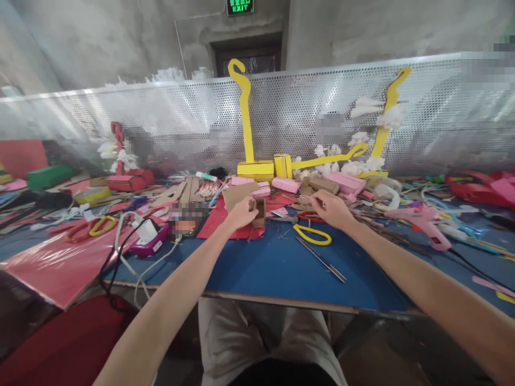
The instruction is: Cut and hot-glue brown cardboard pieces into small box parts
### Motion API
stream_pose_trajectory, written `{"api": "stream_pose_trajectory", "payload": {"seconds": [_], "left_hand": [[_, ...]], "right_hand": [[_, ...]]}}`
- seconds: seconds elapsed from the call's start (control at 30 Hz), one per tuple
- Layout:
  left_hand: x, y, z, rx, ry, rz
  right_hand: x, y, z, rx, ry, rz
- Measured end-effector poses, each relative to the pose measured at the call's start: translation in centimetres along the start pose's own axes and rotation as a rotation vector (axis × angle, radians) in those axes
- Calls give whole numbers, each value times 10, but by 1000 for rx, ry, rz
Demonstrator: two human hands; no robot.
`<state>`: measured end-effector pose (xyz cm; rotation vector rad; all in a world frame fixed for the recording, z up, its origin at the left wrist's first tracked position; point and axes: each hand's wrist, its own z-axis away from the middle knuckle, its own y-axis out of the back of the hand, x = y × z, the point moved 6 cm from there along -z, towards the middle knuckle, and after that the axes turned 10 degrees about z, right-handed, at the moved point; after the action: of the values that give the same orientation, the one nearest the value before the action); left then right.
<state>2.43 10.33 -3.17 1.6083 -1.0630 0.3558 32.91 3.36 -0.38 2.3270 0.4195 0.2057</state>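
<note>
My left hand [242,213] grips a small brown cardboard box [260,210] by its left side, the fingers bent over its edge. The box has an open side, and a cardboard flap [237,195] stands up behind my hand. Beneath lies a red sheet [211,222]. To the right, my right hand [333,210] hovers over the clutter with fingertips pinched; whatever they hold, if anything, is too small to make out. Scissors [311,235] with a yellow and a red handle loop lie between the hands. Metal tweezers [322,260] rest nearer the table edge.
A pink glue gun [428,222] lies at right. At left are a purple power strip [151,241] with cables, a phone [185,219] and orange-and-yellow-handled scissors [102,226]. Behind stand yellow hooked stands [246,118], pink boxes [286,185] and a perforated metal panel [185,123].
</note>
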Motion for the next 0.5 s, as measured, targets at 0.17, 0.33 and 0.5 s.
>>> {"api": "stream_pose_trajectory", "payload": {"seconds": [0.17,0.33,0.5], "left_hand": [[1,4,-1,79,5,93],[-2,16,-4,203,58,292],[-10,13,-4,269,196,600]], "right_hand": [[-6,1,-1,-73,79,34],[-10,0,-1,-165,131,16],[-6,3,-4,-303,106,-53]]}}
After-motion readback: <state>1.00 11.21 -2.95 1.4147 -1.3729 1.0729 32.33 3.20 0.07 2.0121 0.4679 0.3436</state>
